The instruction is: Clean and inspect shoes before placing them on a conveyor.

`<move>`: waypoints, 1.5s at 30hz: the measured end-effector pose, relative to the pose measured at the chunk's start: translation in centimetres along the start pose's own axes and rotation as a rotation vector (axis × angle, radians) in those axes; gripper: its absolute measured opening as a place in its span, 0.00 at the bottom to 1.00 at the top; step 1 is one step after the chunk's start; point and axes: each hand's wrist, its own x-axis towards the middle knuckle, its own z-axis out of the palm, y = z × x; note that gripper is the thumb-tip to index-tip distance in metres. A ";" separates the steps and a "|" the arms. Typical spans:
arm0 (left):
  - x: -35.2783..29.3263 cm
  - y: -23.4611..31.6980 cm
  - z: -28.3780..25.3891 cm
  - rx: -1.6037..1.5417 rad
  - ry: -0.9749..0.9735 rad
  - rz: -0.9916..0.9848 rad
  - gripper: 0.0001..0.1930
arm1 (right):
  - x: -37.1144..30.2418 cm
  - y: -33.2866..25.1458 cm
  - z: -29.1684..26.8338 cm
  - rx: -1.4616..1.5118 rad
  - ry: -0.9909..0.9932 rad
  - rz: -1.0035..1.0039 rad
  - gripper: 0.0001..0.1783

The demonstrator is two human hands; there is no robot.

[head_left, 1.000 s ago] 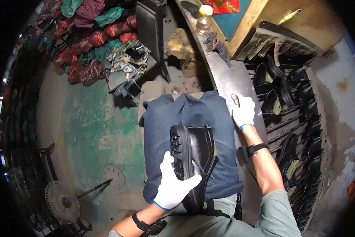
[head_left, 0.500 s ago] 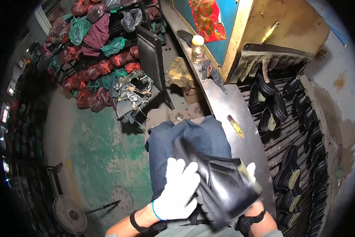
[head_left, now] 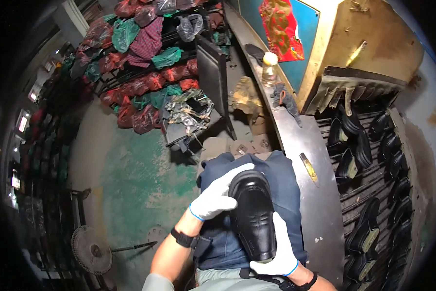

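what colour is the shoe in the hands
Glossy black shoe, held by white-gloved left hand and right hand; head view.

A glossy black leather loafer [head_left: 253, 213] lies on the blue-aproned lap [head_left: 281, 179], gripped by the white-gloved left hand [head_left: 217, 196] at its toe and the white-gloved right hand [head_left: 278, 250] at its heel.

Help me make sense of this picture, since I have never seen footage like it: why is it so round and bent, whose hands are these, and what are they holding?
The camera sits on a person's head and looks down through a very wide lens, which bends straight edges near the rim. The two white-gloved hands are that person's own. The left hand grips the toe end of a black leather shoe, and the right hand supports its heel end. The shoe lies over a dark blue apron on the lap. To the right runs a metal bench with a plastic bottle on it, and beyond it a rack of black shoes. Coloured bags are piled up beyond the green floor.
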 end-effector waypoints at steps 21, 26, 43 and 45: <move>3.6 1.2 2.9 -0.078 -0.223 -0.077 0.33 | -1.0 0.7 -0.4 0.026 0.027 -0.068 0.73; 6.6 -0.8 4.5 0.228 -0.282 0.093 0.22 | -2.7 1.4 -2.2 0.079 0.068 0.011 0.78; 2.9 -4.9 2.4 0.126 -0.152 -0.160 0.37 | -13.8 7.1 -35.2 0.010 1.012 0.648 0.42; 2.7 -4.4 2.5 0.190 -0.116 -0.173 0.37 | -12.3 9.6 -38.1 -0.278 1.060 0.625 0.30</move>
